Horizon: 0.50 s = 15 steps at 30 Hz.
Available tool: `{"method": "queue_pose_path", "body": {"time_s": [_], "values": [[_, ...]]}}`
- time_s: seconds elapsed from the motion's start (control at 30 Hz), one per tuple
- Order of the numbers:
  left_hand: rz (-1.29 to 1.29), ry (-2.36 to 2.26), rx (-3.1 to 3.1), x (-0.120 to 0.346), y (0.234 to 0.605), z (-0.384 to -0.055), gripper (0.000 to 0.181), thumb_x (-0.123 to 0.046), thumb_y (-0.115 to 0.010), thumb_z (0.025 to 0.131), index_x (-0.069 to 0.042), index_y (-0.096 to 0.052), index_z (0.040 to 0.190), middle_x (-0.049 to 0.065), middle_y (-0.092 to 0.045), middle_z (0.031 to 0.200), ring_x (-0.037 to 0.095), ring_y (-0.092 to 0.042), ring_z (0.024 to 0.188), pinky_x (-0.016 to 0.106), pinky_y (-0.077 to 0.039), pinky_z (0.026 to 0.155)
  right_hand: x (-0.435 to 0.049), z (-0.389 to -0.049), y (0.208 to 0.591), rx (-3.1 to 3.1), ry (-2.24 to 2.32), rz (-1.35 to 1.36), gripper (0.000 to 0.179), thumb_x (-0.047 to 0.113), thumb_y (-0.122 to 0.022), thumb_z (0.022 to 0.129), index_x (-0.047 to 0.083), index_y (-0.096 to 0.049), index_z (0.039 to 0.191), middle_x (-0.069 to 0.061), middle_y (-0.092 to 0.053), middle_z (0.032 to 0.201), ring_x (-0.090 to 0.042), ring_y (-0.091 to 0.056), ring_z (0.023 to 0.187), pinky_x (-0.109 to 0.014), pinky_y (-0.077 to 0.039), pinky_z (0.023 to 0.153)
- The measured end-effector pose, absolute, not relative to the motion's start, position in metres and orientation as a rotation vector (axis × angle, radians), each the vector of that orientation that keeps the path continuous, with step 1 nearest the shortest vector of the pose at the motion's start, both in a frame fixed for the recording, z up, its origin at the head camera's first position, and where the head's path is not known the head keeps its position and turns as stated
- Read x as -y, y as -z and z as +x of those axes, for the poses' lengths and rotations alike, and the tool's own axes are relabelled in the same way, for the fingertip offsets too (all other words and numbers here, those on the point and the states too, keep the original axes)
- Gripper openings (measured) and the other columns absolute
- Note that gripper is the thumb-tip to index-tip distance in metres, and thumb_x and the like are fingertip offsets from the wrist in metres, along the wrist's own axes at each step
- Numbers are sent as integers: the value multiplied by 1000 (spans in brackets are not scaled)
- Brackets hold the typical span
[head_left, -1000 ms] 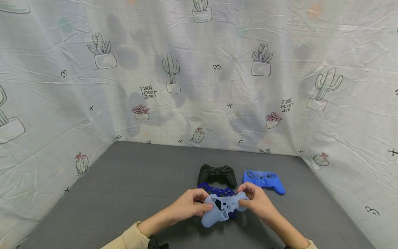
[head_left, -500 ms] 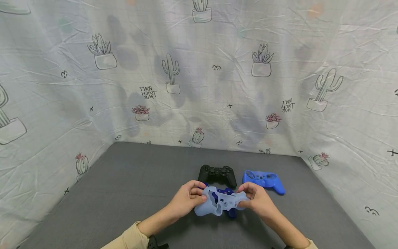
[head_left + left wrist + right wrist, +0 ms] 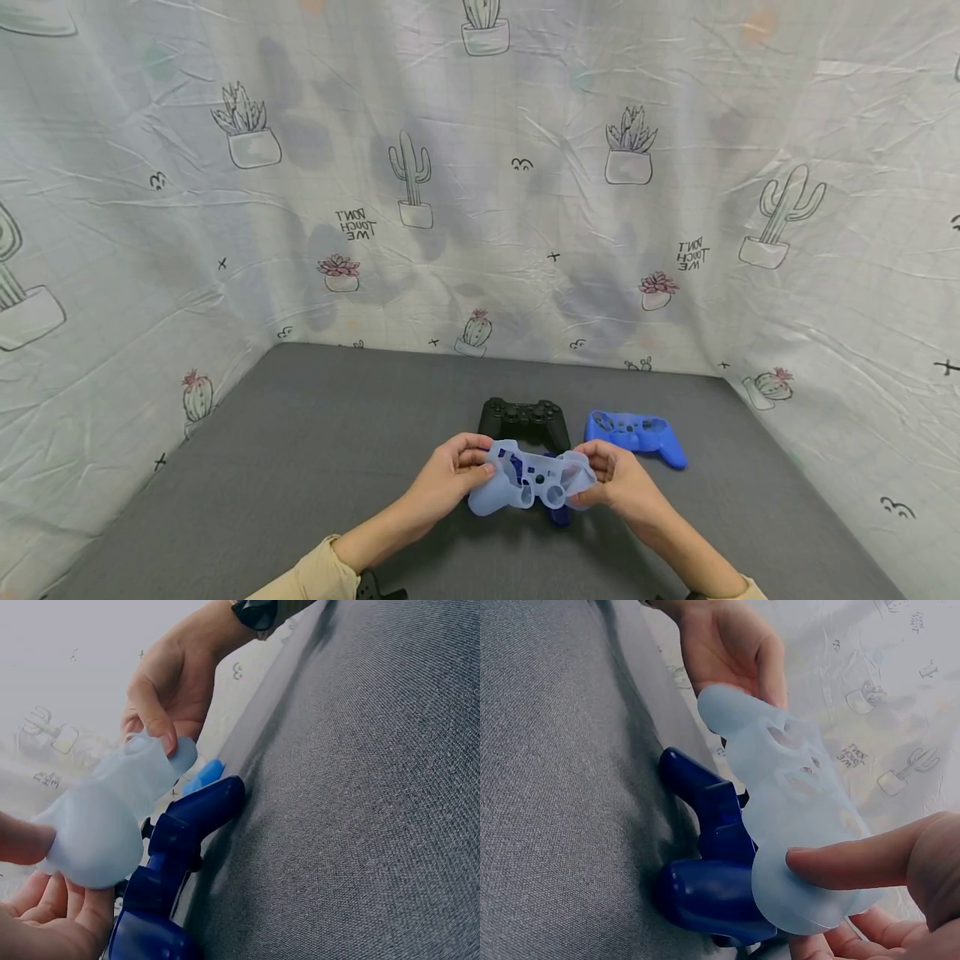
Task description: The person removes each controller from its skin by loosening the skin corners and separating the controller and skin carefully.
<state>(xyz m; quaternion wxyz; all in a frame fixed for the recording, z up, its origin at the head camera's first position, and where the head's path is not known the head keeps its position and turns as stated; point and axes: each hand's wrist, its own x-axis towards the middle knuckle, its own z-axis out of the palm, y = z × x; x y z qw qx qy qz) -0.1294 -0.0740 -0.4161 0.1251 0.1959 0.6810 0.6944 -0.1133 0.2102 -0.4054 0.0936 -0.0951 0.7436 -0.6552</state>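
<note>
A pale blue silicone controller cover (image 3: 497, 493) is stretched between my two hands, its button holes facing up in the head view. My left hand (image 3: 447, 479) pinches the cover's left end between thumb and fingers. At the other end, my right hand (image 3: 621, 483) grips it the same way, thumb on the near side. Below the cover lies a dark blue game controller (image 3: 709, 892) on the grey surface, largely hidden from the head camera. In the left wrist view the cover hangs just over that controller (image 3: 161, 877), which is not inside it.
Behind my hands a black game controller (image 3: 525, 414) lies on the grey cloth-covered table (image 3: 360, 417). To its right is a bright blue controller cover (image 3: 639, 435). A white curtain (image 3: 480, 183) printed with cactus drawings encloses the back and sides.
My left hand has lifted and shifted slightly away from me, bringing the cover's drooping left end up, so it sits more level over the dark blue controller. My right hand has barely moved.
</note>
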Motion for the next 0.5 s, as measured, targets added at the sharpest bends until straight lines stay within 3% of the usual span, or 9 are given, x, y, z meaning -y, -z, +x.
{"method": "queue_pose_path", "body": {"time_s": [0.3,0.5], "values": [[584,-2136,-1982,75,416,-130,37,-6,-61,98,3,-48,131,14,-66,108,21,-63,96,30,-49,81,-211,-113,406,-2065,1948,-296,59,-13,-76,72,-12,-48,123,-17,-68,103,-26,-66,91,-36,-54,77],[642,-2220,-2004,76,416,-131,37,1,-55,99,4,-44,135,15,-64,120,24,-58,108,28,-47,89,-211,-113,407,-1914,2004,-298,60,-13,-76,75,-13,-45,126,-19,-66,110,-27,-65,97,-38,-54,81]]}}
